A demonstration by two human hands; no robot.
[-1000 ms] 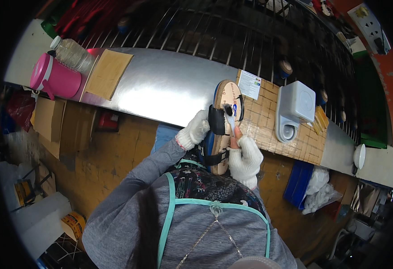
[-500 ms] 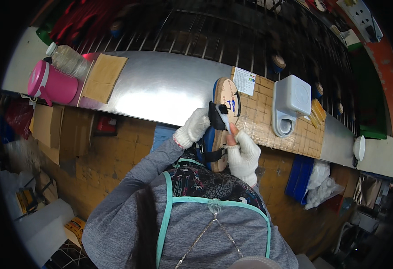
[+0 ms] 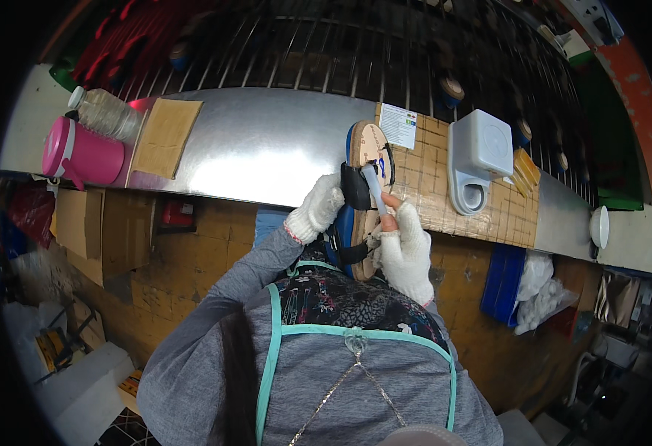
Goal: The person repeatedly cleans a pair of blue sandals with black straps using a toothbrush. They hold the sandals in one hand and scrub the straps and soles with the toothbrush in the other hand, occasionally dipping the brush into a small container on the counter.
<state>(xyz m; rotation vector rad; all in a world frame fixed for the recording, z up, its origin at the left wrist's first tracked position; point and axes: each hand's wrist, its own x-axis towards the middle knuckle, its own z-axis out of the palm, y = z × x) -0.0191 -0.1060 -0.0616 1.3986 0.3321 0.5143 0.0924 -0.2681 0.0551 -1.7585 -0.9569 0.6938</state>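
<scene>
A sandal (image 3: 370, 145) with a tan footbed, blue-edged sole and black straps stands toe-up against the worktable's near edge, its lower end by my apron. My left hand (image 3: 318, 207), in a white knitted glove, is closed on the sandal's left side at the wide black strap (image 3: 354, 187). My right hand (image 3: 404, 249), in a white glove with bare fingertips, pinches a flat white stick (image 3: 374, 186). The stick's upper end lies against the strap's inner edge, over the footbed; its very tip is hard to make out. A second black strap (image 3: 353, 253) crosses lower down.
On the metal worktable (image 3: 259, 141) are a pink jug (image 3: 92, 152), a clear bottle (image 3: 110, 113), a cardboard sheet (image 3: 166, 137), a taped brown board (image 3: 434, 189) and a white dispenser (image 3: 482, 152). Metal bars (image 3: 289, 56) run behind. A blue crate (image 3: 502, 282) stands below right.
The white stick has shifted and stands more upright, and the dark patch at its tip no longer shows plainly. Both hands keep hold. My view has shifted slightly.
</scene>
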